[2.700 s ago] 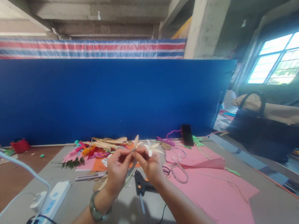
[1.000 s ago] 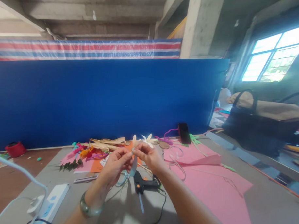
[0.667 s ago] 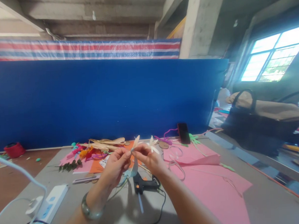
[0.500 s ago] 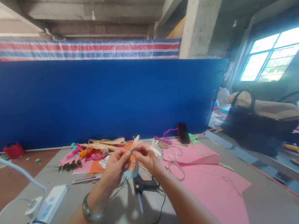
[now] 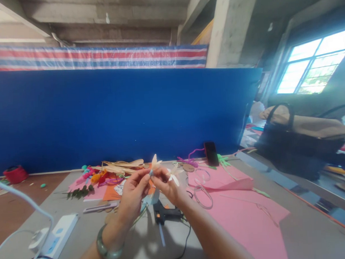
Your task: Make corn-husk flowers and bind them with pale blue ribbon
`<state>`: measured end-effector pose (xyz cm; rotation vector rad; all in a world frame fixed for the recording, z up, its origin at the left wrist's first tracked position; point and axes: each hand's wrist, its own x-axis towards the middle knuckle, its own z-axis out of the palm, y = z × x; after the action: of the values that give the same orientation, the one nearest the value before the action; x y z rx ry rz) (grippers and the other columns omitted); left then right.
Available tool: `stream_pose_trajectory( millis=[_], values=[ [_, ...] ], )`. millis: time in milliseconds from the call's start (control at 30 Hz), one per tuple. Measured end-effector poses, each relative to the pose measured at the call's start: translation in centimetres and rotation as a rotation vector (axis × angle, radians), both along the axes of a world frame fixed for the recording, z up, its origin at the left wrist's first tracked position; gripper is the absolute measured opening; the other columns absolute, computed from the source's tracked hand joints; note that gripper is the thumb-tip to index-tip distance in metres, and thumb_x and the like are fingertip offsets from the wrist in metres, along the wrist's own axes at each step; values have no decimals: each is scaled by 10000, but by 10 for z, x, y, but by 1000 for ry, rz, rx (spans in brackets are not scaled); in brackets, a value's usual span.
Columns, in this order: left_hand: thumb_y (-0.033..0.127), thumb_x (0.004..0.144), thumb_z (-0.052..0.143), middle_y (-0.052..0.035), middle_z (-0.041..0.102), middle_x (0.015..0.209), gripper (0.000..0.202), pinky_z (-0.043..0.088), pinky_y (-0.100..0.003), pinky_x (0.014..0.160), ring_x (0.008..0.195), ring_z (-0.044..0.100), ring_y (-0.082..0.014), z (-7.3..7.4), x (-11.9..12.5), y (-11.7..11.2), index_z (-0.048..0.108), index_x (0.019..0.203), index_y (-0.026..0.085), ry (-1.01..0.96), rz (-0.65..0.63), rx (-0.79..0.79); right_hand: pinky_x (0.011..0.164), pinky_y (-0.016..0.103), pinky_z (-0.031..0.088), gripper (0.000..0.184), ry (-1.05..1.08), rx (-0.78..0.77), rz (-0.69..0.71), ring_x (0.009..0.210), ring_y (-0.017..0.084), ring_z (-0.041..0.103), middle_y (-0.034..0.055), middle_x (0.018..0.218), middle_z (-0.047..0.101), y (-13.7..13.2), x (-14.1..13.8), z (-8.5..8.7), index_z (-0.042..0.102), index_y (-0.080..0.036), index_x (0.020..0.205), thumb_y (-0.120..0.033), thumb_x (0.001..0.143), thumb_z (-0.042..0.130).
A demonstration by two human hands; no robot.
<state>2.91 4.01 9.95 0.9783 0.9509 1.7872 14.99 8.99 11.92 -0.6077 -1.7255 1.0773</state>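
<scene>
My left hand [image 5: 133, 193] and my right hand [image 5: 169, 185] meet in the middle, fingertips pinched together. Between them is a small cream paper flower [image 5: 155, 162], its pointed petals upward and something light blue at its base. A second white-petalled piece [image 5: 174, 176] shows at the back of my right hand; whether that hand holds it or it lies behind, I cannot tell. Below the hands a black hot glue gun [image 5: 166, 213] lies on the table, a clear glue stick [image 5: 162, 235] sticking out toward me. My fingers partly hide the flower's base.
Pink paper sheets [image 5: 243, 214] cover the right side, with a phone [image 5: 211, 154] leaning behind. Left are a utility knife [image 5: 100, 207], a leafy sprig [image 5: 81, 192], tan strips [image 5: 124, 165] and a white power strip [image 5: 59, 239]. A blue partition [image 5: 126, 116] rises behind.
The cream flower has turned between my fingers, and its petals spread differently. The white piece near my right hand has tilted lower. Both hands have shifted only slightly; the glue gun is where it was.
</scene>
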Motion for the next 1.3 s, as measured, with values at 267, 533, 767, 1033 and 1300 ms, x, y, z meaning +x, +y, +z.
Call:
stream_pose_trajectory(
  millis=[267, 533, 767, 1033, 1300],
  values=[
    [385, 722, 715, -36, 669, 662, 326, 436, -230, 508, 566, 574, -123, -2, -2, 0, 722, 955, 158, 82, 92, 44, 645, 277, 440, 150, 3, 50, 9, 655, 152, 540, 2, 655, 583, -9, 4, 11, 598, -191, 678, -299, 781, 605],
    [321, 730, 719, -37, 688, 725, 211, 446, -221, 503, 576, 579, -119, 2, -1, -5, 741, 892, 187, 195, 176, 118, 592, 253, 440, 134, -36, 108, 16, 587, 133, 524, -7, 628, 586, -11, 8, 16, 625, -197, 672, -235, 791, 579],
    [333, 713, 736, -25, 672, 642, 281, 465, -226, 486, 538, 557, -117, 0, -2, -4, 734, 943, 170, 129, 93, 28, 618, 270, 454, 158, -72, 217, 22, 610, 148, 556, 3, 627, 598, -17, 13, 31, 615, -196, 620, -191, 776, 591],
    [342, 750, 709, -10, 646, 635, 299, 469, -222, 500, 519, 525, -93, 0, 0, -5, 721, 991, 165, 142, 38, 36, 600, 248, 437, 186, -108, 287, 32, 573, 129, 497, -13, 588, 554, -14, 15, 32, 561, -198, 586, -195, 772, 575],
    [341, 751, 707, -14, 653, 659, 252, 476, -227, 512, 520, 541, -96, -9, 2, 1, 723, 930, 164, 90, 55, 59, 610, 245, 427, 228, -128, 247, 48, 576, 127, 511, -18, 589, 542, -8, 11, 22, 507, -194, 574, -210, 798, 543]
  ],
)
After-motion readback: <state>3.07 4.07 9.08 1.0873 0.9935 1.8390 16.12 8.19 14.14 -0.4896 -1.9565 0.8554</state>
